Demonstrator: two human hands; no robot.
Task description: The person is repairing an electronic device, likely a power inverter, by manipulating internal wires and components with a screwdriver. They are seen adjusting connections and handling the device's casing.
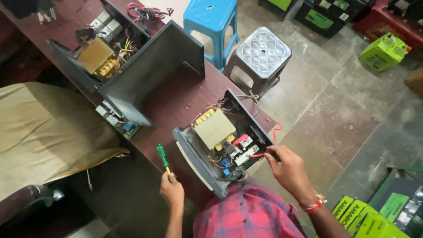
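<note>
An open inverter unit (194,152) lies on the dark brown table (176,94) with its yellow-taped transformer (214,129) and circuit board (240,152) showing. My left hand (172,191) grips a green-handled screwdriver (162,156), held upright just off the unit's near left corner. My right hand (286,169) is at the unit's right side, and its fingertips pinch a red wire (257,155) that runs onto the board.
A black metal cover (154,70) and a second opened unit (97,57) lie further along the table. A blue stool (211,17) and a grey stool (263,53) stand beyond on the stone floor. Green boxes (370,220) sit at lower right, a beige cloth (39,128) at left.
</note>
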